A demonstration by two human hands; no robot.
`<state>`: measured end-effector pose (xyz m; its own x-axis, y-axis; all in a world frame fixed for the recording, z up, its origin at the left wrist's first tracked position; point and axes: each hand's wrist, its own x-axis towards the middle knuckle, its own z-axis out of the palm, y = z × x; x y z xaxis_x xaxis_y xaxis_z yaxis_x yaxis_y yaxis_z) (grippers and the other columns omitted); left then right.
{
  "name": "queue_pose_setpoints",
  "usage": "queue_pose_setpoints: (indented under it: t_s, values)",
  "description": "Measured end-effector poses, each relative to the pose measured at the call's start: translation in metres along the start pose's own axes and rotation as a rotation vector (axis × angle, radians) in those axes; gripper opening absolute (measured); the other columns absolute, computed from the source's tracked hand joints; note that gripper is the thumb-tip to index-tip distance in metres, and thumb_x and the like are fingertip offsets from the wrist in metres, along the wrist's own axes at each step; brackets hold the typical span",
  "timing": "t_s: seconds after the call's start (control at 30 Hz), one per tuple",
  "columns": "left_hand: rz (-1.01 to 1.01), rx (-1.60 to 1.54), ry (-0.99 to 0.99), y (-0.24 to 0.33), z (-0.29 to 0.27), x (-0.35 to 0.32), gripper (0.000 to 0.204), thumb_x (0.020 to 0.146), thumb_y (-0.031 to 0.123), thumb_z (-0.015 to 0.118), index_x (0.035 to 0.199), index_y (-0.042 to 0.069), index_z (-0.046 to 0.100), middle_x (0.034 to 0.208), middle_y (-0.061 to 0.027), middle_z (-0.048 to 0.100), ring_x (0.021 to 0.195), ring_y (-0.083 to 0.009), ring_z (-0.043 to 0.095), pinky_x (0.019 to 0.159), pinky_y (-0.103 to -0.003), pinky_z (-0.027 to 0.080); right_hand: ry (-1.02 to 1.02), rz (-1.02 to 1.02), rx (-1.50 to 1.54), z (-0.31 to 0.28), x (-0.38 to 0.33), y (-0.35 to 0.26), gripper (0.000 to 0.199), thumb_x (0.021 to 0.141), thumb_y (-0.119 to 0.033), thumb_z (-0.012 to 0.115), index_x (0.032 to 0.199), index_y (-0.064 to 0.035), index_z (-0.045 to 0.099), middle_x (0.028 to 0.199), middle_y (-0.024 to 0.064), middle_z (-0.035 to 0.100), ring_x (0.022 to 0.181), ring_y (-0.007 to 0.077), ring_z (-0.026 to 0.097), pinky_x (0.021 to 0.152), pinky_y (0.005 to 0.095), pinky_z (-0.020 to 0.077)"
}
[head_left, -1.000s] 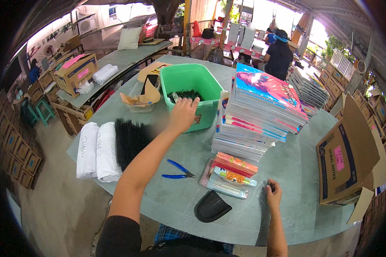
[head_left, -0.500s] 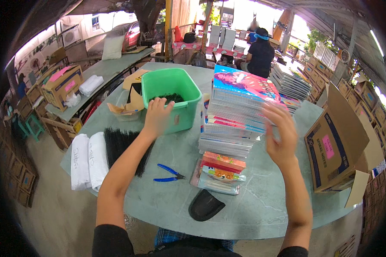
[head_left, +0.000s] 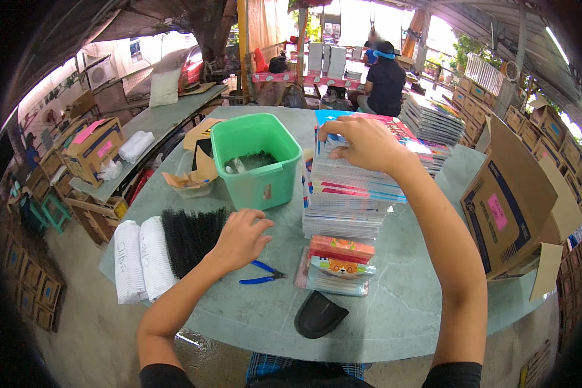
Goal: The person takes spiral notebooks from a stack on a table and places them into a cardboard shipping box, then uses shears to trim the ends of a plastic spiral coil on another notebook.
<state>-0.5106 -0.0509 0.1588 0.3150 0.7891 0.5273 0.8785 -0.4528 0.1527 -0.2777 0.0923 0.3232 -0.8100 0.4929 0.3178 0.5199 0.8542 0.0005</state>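
My right hand (head_left: 362, 142) is at the front left edge of a tall stack of spiral notebooks (head_left: 349, 184) with colourful covers. Its fingers curl over the top edge, apart from the thumb, and I see no notebook gripped between them. My left hand (head_left: 242, 238) hovers over the table with loosely bent fingers, holding nothing visible. Beneath it lie blue-handled cutting pliers (head_left: 263, 279), partly covered. Beside that wrist is a bundle of black plastic spiral coils (head_left: 191, 242). Behind the left hand stands a green bin (head_left: 265, 184) with dark scraps inside.
Two white wrapped bundles (head_left: 142, 255) lie at the left. Small plastic-wrapped packs (head_left: 339, 265) and a black curved pad (head_left: 320, 315) lie near the front. An open cardboard box (head_left: 507, 213) stands right. More notebooks (head_left: 433, 123) are stacked behind; a seated person (head_left: 387, 84) is farther back.
My left hand has left the green bin and come nearer, over the pliers. My right hand has moved left from the stack's right side to its front left edge.
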Motion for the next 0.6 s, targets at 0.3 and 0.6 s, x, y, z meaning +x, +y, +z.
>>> queue_pose_setpoints:
  t_s: [0.3, 0.6]
  values:
    - [0.01, -0.112, -0.102, 0.021, 0.014, -0.001, 0.029, 0.074, 0.019, 0.066, 0.101, 0.009, 0.06, 0.1, -0.0104, 0.055, 0.097, -0.0291, 0.051, 0.083, -0.04, 0.04, -0.156, -0.056, -0.202, -0.012, 0.015, -0.004, 0.033, 0.071, -0.016, 0.069, 0.102, -0.018, 0.061, 0.099, 0.0095, 0.055, 0.089, 0.0289, 0.058, 0.075, 0.0398, 0.0444]
    - [-0.088, -0.138, -0.168, 0.012, 0.016, -0.021, 0.028, 0.076, 0.019, 0.066, 0.101, 0.009, 0.06, 0.1, -0.0107, 0.056, 0.097, -0.0293, 0.051, 0.083, -0.039, 0.041, -0.198, -0.118, -0.163, -0.016, 0.02, 0.0, 0.03, 0.073, -0.017, 0.068, 0.102, -0.0193, 0.061, 0.097, 0.009, 0.054, 0.089, 0.0285, 0.058, 0.075, 0.0403, 0.0433]
